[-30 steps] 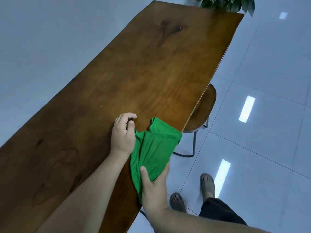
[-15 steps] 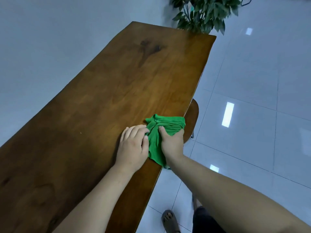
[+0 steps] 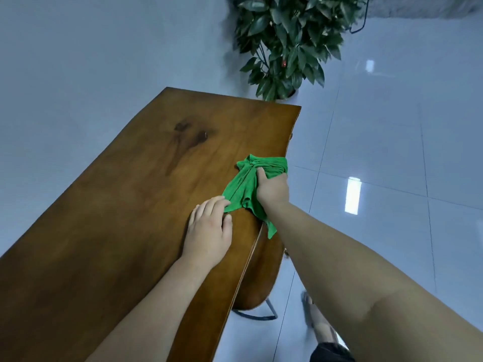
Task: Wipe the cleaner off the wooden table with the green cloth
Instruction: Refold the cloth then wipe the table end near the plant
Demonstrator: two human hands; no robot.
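Observation:
The long wooden table [image 3: 125, 205] runs from the lower left toward the far middle. A bunched green cloth [image 3: 241, 186] lies on its right side near the edge, one corner hanging over. My right hand [image 3: 271, 188] presses down on the cloth and grips its folds, arm stretched forward. My left hand [image 3: 209, 231] rests on the tabletop just behind the cloth, fingertips pinching its near corner. I see no cleaner on the wood from here; a dark stain marks the far part.
A potted plant [image 3: 287, 40] stands on the floor beyond the table's far end. A wooden stool [image 3: 261, 278] with a metal frame sits tucked under the right edge. Shiny grey floor tiles [image 3: 392, 152] lie to the right, and my foot shows below.
My right hand has pushed the cloth forward along the right edge, away from me. The left hand stayed behind, now holding only the cloth's trailing corner. The view tilted toward the far end.

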